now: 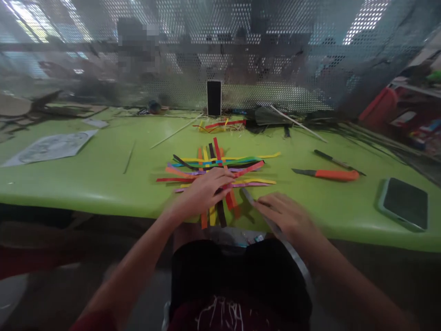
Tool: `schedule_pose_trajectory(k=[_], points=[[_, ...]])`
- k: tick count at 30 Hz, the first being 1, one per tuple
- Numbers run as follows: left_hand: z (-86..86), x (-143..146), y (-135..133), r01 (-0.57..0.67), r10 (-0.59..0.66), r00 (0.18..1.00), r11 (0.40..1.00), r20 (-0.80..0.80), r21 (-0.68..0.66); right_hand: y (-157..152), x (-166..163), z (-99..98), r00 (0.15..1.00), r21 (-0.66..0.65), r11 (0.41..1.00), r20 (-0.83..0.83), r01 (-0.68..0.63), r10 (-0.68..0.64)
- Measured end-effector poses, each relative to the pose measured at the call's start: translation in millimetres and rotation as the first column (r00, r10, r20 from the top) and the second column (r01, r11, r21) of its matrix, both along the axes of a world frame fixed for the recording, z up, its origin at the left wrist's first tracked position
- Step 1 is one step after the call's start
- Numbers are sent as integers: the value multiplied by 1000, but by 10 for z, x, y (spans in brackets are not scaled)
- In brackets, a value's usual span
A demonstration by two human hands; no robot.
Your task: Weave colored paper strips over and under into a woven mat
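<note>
Coloured strips in red, orange, yellow, green, purple and black lie crossed over and under each other as a loose woven mat (215,161) in front of me. My left hand (210,186) rests on the near part of the weave, fingers stretched out over the strips, hiding some crossings. My right hand (280,211), slightly blurred, is just right of the mat, its fingers closed on a long grey strip (248,196). The grey strip's tip points toward the weave, and its other end hangs past the table edge beside my leg.
A knife with an orange handle (336,175), a dark thin tool (332,159) and a phone (404,204) lie on the green table (138,193) to the right. Another phone (214,99) stands upright at the back, behind strip scraps (225,124). A printed sheet (55,147) lies left.
</note>
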State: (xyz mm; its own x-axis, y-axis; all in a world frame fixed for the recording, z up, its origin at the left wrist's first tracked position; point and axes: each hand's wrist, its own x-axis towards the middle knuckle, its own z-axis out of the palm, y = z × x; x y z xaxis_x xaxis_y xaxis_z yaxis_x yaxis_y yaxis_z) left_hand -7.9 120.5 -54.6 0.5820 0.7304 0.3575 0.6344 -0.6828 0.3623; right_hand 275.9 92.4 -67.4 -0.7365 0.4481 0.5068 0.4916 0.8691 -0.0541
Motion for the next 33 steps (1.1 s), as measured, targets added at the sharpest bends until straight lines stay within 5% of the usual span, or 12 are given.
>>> schedule_pose_trajectory(k=[14,23,33], points=[[-72,8,-93,-21,25,995,999,-102,38,144,-25,186,986,-28,996,145,-83,86],[-42,12,-110,-45,42,993,999,-112,-25,403,77,267,929,-54,952,208,-302,306],[-23,-11,-117,-52,46,994,997,-104,-64,507,135,227,945,-171,954,176,-245,274]])
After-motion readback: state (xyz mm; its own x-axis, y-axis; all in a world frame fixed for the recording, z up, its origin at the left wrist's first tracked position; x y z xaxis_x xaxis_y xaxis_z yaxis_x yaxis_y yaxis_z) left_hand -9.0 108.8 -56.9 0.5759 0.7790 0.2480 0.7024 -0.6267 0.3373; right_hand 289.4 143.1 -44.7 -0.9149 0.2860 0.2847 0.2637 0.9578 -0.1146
